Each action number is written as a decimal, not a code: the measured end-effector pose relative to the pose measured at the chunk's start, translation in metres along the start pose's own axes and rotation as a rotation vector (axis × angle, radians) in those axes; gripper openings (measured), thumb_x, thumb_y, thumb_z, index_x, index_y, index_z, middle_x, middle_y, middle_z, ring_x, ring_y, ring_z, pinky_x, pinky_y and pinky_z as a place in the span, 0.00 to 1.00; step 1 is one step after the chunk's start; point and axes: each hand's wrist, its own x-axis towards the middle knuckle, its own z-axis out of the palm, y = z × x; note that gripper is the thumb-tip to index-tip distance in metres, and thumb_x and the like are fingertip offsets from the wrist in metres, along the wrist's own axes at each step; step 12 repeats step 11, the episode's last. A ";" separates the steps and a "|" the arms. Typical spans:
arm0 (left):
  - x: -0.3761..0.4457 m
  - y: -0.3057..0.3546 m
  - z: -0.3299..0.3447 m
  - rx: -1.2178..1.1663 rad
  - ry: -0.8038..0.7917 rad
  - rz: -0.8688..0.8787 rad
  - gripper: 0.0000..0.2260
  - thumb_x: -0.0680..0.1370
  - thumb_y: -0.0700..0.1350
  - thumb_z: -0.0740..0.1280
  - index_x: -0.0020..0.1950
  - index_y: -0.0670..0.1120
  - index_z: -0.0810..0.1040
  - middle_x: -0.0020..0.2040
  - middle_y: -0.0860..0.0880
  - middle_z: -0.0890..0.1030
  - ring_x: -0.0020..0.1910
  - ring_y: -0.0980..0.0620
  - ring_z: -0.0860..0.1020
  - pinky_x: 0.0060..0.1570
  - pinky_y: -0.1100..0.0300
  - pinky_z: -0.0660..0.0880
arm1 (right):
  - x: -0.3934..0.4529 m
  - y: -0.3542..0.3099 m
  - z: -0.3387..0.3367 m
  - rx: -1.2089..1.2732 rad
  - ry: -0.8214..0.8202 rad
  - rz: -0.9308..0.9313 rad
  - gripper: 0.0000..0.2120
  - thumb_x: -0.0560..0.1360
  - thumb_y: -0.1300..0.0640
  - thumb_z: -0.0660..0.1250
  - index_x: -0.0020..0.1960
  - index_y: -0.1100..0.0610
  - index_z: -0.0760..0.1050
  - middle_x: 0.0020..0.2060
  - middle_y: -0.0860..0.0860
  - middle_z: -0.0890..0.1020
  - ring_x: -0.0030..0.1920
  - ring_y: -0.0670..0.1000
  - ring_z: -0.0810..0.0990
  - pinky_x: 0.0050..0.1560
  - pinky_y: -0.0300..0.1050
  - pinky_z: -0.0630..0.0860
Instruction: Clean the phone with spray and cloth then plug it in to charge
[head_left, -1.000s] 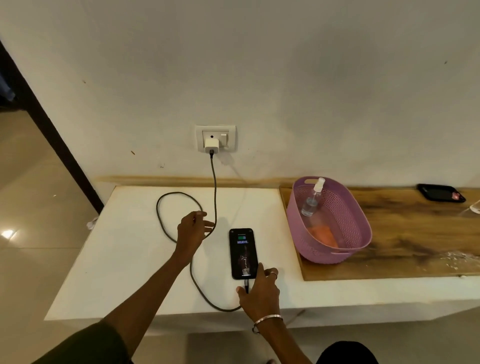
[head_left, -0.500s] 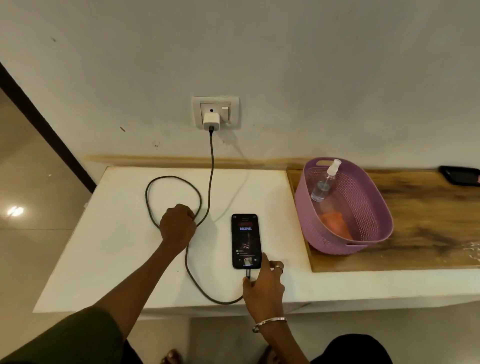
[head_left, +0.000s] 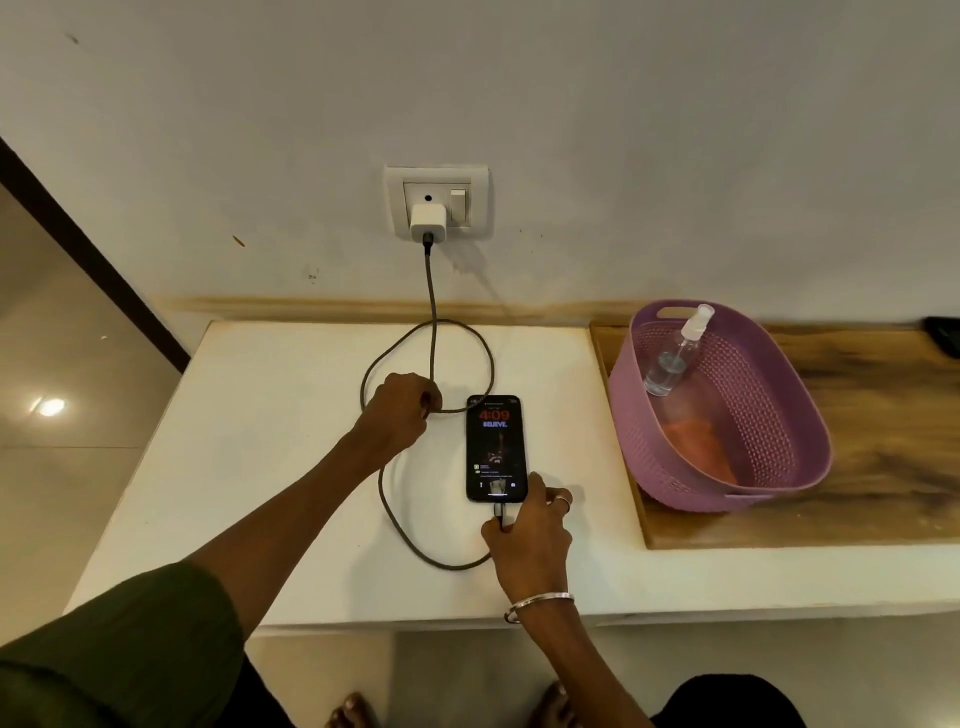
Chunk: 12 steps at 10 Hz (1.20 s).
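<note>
A black phone (head_left: 495, 447) lies face up on the white counter (head_left: 270, 467) with its screen lit. A dark cable (head_left: 400, 530) runs from its lower end in a loop up to a white charger (head_left: 428, 221) in the wall socket (head_left: 439, 200). My right hand (head_left: 527, 540) pinches the cable's plug at the phone's lower edge. My left hand (head_left: 397, 410) grips the cable loop just left of the phone. A clear spray bottle (head_left: 675, 353) and an orange cloth (head_left: 696, 441) lie in the purple basket (head_left: 789, 415).
The basket stands on a wooden board (head_left: 883, 467) at the right. A dark object (head_left: 945, 335) shows at the board's far right edge. The counter's front edge runs just below my right wrist. Tiled floor lies to the left.
My left hand closed round the cable and pulled the loop toward the phone. My right hand stays at the plug. The camera shifted nearer and a little left.
</note>
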 end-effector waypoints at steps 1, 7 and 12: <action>-0.002 -0.006 -0.001 0.007 0.010 -0.022 0.16 0.73 0.28 0.65 0.53 0.44 0.85 0.50 0.46 0.82 0.50 0.47 0.81 0.45 0.60 0.75 | 0.011 -0.008 0.002 0.023 0.011 -0.005 0.29 0.71 0.59 0.72 0.68 0.56 0.64 0.66 0.58 0.66 0.53 0.57 0.80 0.54 0.45 0.78; -0.011 -0.034 -0.002 -0.112 0.294 -0.305 0.15 0.71 0.32 0.68 0.52 0.45 0.86 0.53 0.48 0.85 0.53 0.46 0.82 0.45 0.58 0.76 | 0.074 -0.041 0.002 -0.036 0.060 -0.032 0.24 0.71 0.59 0.73 0.63 0.59 0.68 0.62 0.59 0.68 0.52 0.58 0.80 0.54 0.44 0.75; -0.022 -0.031 -0.003 -0.182 0.366 -0.240 0.15 0.76 0.31 0.64 0.58 0.43 0.83 0.55 0.45 0.83 0.53 0.47 0.81 0.49 0.61 0.74 | 0.079 -0.042 -0.006 -0.024 -0.025 -0.031 0.26 0.72 0.59 0.72 0.65 0.59 0.66 0.65 0.60 0.66 0.55 0.60 0.79 0.58 0.48 0.75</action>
